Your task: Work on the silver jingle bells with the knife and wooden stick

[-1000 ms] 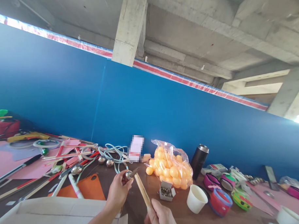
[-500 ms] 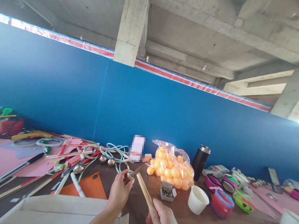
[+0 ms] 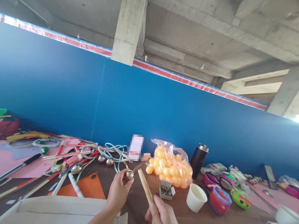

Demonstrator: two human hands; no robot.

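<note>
My left hand [image 3: 119, 189] is closed around a shiny silver metal ball [image 3: 129, 174], which shows between thumb and fingers. My right hand [image 3: 162, 212] grips the pale wooden handle of what looks like a small hammer [image 3: 146, 187]. Its dark, tapered head is at the far end, slightly blurred, just right of the ball and apart from it. Beyond the hammer, a small open box [image 3: 166, 191] holds many little metal pieces. Under my left forearm lies a sheet of white cardboard [image 3: 62, 208].
A clear bag of orange balls [image 3: 173, 170] stands behind the box, with a black bottle [image 3: 199, 161] and a white paper cup [image 3: 196, 199] to its right. Sticks, markers, cords and orange card [image 3: 93, 186] crowd the left. Coloured straps [image 3: 220, 201] lie right. A blue partition [image 3: 164, 102] rises behind.
The hammer's head has moved off the metal ball, up and to the right. My left hand still holds the ball in nearly the same place. The view has shifted slightly.
</note>
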